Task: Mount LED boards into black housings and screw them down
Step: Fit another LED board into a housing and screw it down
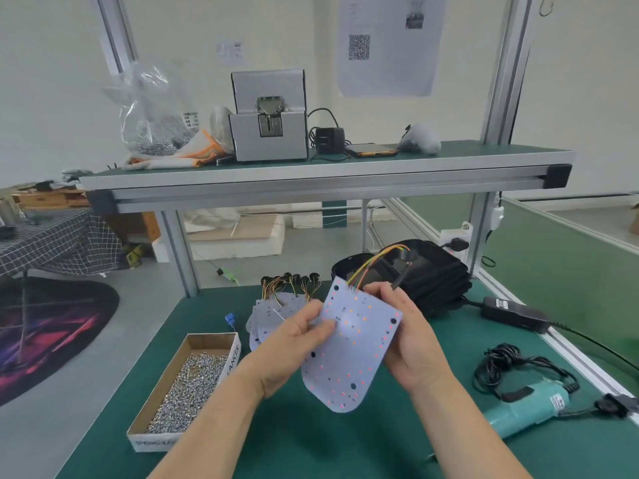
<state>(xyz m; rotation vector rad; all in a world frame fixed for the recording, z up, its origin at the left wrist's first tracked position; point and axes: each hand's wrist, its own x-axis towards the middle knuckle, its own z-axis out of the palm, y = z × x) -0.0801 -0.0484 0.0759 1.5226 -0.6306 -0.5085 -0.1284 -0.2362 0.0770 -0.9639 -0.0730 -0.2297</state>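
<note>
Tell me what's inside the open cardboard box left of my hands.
The cardboard box holds a heap of small silver screws, thickest toward its near end; bare floor shows at the far end. Anything under the heap is hidden.

One held board (349, 354) (two hands (290, 347) (413, 344))

A person's left hand (294, 344) and right hand (413, 344), both bare, seen from a head-worn camera; both forearms are uncovered as far down as the lower edge of view.
</note>
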